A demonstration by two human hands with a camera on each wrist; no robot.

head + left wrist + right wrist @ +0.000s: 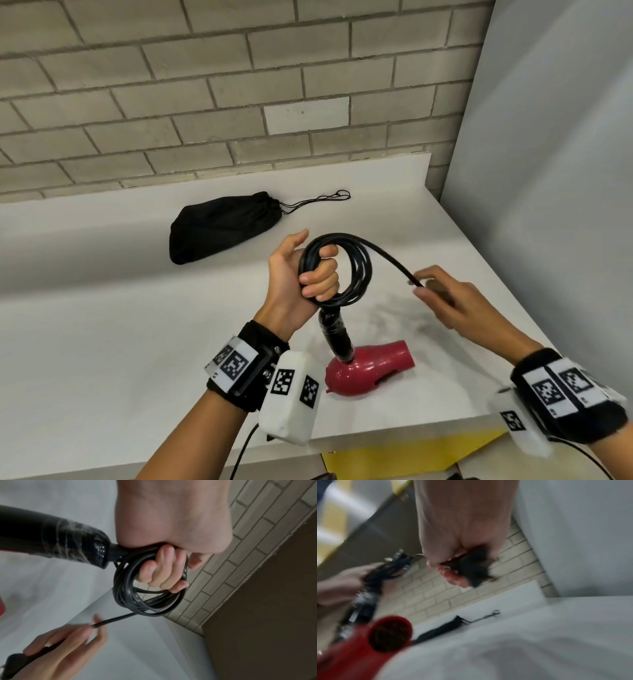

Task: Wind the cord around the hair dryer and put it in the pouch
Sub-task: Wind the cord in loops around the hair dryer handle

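Note:
A red hair dryer (368,368) with a black handle (334,337) stands nose-down on the white counter (102,342), its handle pointing up. My left hand (308,270) grips several coils of black cord (356,270) just above the handle; the left wrist view shows the fingers curled through the loops of the cord (149,595). My right hand (442,298) holds the free cord end and its plug (471,568) to the right of the coil. The black drawstring pouch (219,226) lies flat farther back on the counter, its mouth cinched.
A brick wall (205,102) runs behind the counter. A grey panel (548,171) stands at the right. The counter's front edge (376,435) is near the dryer, with something yellow (394,455) below it. The pouch drawstrings (322,200) trail right.

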